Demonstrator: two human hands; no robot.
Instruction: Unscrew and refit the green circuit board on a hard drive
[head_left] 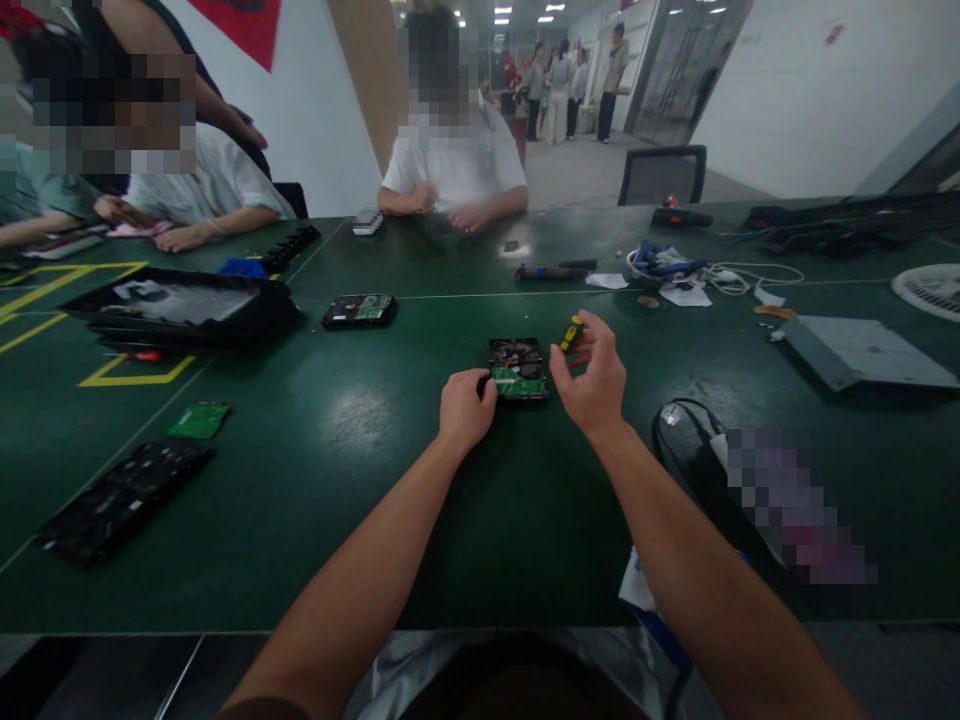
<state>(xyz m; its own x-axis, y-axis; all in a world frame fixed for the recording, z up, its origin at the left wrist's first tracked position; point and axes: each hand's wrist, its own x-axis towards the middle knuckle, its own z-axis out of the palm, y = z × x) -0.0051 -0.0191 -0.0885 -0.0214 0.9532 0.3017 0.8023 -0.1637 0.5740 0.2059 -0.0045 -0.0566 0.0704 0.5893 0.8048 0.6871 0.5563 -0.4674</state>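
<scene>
A hard drive (517,368) with a green circuit board on its near half lies on the green table in front of me. My left hand (466,405) is closed at the drive's left edge, its thumb and fingers gripping that side. Just right of the drive, my right hand (594,375) is raised a little. Its fingers are closed on a short yellow-and-black screwdriver (572,333), which is tilted. The screwdriver's tip cannot be made out. Another hard drive (360,310) with a green board lies farther back on the left.
Stacked black trays (187,305), a loose green circuit board (200,420) and a black panel (127,495) lie on the left. Toward the right are a grey metal box (862,352), cables (675,265) and a looped black cord (694,410). A person (454,160) sits opposite.
</scene>
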